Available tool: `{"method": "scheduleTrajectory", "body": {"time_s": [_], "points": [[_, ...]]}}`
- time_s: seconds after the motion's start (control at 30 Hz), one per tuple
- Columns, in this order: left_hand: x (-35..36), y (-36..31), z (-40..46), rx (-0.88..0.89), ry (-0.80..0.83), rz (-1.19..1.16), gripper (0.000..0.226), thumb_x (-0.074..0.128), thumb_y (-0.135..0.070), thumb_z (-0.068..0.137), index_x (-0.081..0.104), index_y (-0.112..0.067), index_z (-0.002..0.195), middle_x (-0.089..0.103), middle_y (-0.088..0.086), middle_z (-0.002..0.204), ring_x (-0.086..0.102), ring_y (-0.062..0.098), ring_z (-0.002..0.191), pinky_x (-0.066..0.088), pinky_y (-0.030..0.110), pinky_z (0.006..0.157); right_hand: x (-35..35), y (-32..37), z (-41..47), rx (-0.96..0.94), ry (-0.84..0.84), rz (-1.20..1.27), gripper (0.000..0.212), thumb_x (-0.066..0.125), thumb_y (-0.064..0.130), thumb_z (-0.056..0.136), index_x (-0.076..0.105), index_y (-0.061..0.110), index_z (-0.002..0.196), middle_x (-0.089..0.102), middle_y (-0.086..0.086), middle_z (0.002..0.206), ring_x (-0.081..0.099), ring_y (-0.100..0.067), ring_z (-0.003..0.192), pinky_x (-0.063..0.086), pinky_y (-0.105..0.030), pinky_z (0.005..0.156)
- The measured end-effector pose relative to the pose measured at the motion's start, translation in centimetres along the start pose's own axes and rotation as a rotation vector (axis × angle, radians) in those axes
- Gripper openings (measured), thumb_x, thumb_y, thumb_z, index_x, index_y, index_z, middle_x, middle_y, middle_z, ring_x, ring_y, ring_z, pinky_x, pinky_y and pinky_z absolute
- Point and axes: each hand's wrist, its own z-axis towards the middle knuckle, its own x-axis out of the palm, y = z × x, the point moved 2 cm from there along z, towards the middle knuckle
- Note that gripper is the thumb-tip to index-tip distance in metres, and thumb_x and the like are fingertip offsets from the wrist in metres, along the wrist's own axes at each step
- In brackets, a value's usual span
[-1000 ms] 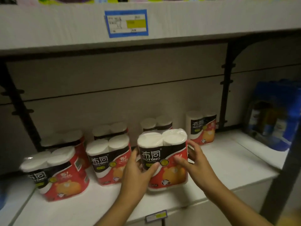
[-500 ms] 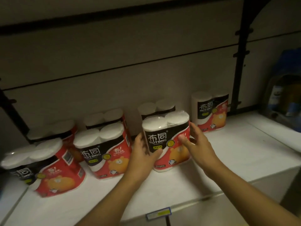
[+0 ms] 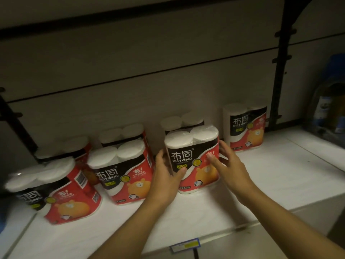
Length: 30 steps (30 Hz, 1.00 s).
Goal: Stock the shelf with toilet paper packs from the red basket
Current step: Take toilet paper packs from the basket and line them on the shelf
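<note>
A two-roll toilet paper pack (image 3: 194,159), black and red with a bear print, stands upright on the white shelf (image 3: 280,174), just in front of another pack (image 3: 182,119). My left hand (image 3: 166,176) grips its left side, thumb on the front. My right hand (image 3: 231,169) holds its right side, with the thumb on the front and the fingers round the edge. More such packs stand to the left (image 3: 123,172), at the far left (image 3: 61,195) and at the back right (image 3: 244,126). The red basket is out of view.
A black upright (image 3: 280,71) divides the shelf bay from the bay on the right, where a blue-wrapped package (image 3: 330,101) sits. A price tag (image 3: 185,246) hangs on the shelf's front edge. Bare white shelf lies right of the held pack.
Both hands have moved the pack back on the shelf, up to the pack behind it. The view has dropped below the upper shelf.
</note>
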Motion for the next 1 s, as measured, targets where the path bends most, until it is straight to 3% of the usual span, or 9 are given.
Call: {"method": "scheduleTrajectory", "body": {"time_s": [0.13,0.3,0.53,0.63,0.73,0.8,0.9,1.0], "points": [[0.1,-0.2,0.3,-0.041,-0.008,-0.037,0.071,0.067,-0.007,0.086,0.028,-0.027,0.141,0.052,-0.019,0.114,0.053,0.006,0.109,0.048,0.029,0.093,0.1,0.4,0.2,0.041,0.014,-0.011,0.057,0.059,0.041,0.089,0.035,0.034,0.14,0.051,0.002,0.139,0.053,-0.013,0.113,0.051,-0.037,0.093],[0.2,-0.5,1.0,-0.047,-0.001,-0.028,0.071,0.066,-0.004,0.085,0.028,-0.022,0.142,0.05,-0.016,0.113,0.051,0.008,0.112,0.046,0.034,0.099,-0.3,0.3,0.4,0.032,0.036,-0.05,0.064,0.065,0.039,0.084,0.035,0.03,0.14,0.05,0.002,0.14,0.052,-0.014,0.118,0.049,-0.037,0.096],[0.1,0.0,0.9,-0.035,0.007,0.046,0.074,0.068,-0.013,0.085,0.025,-0.031,0.142,0.047,-0.014,0.128,0.049,0.014,0.126,0.045,0.042,0.104,-0.1,-0.1,0.6,0.032,0.047,-0.08,0.071,0.067,0.037,0.083,0.031,0.03,0.144,0.047,0.002,0.144,0.049,-0.018,0.127,0.046,-0.038,0.098],[0.0,-0.3,-0.2,-0.017,0.019,0.095,0.083,0.069,-0.023,0.081,0.017,-0.037,0.145,0.041,-0.008,0.144,0.044,0.013,0.131,0.042,0.041,0.106,-0.3,0.5,0.1,0.017,-0.015,-0.144,0.077,0.07,0.038,0.081,0.029,0.028,0.146,0.041,0.0,0.148,0.043,-0.023,0.132,0.042,-0.042,0.103],[-0.6,-1.9,-1.4,0.008,-0.001,0.087,0.08,0.066,-0.018,0.085,0.016,-0.03,0.147,0.036,-0.007,0.146,0.039,0.006,0.128,0.038,0.032,0.108,-1.2,2.3,-1.2,-0.069,-0.13,-0.173,0.079,0.074,0.036,0.078,0.029,0.027,0.143,0.04,-0.001,0.147,0.044,-0.021,0.13,0.043,-0.042,0.104],[-1.3,-3.4,-2.6,0.016,0.015,0.077,0.073,0.063,-0.015,0.088,0.019,-0.028,0.145,0.037,-0.013,0.138,0.035,0.001,0.125,0.034,0.024,0.103,-1.4,4.0,-3.0,-0.118,-0.141,-0.197,0.074,0.073,0.033,0.079,0.033,0.027,0.141,0.04,0.001,0.143,0.045,-0.017,0.126,0.046,-0.037,0.099],[-2.6,-5.7,-5.5,0.009,0.078,0.073,0.06,0.061,-0.017,0.09,0.03,-0.034,0.139,0.045,-0.021,0.127,0.042,-0.006,0.115,0.039,0.016,0.094,-0.7,6.6,-6.2,-0.194,-0.065,-0.287,0.046,0.069,0.027,0.085,0.048,0.029,0.127,0.047,0.007,0.126,0.053,-0.009,0.109,0.044,-0.011,0.075],[-5.3,-7.5,-9.6,0.022,0.128,0.033,0.044,0.061,-0.016,0.091,0.042,-0.036,0.125,0.054,-0.015,0.126,0.055,0.0,0.112,0.048,0.019,0.09,1.8,9.4,-9.8,-0.236,0.091,-0.287,0.017,0.064,0.022,0.089,0.062,0.031,0.103,0.064,0.013,0.101,0.063,-0.003,0.087,0.048,-0.009,0.061]]}}
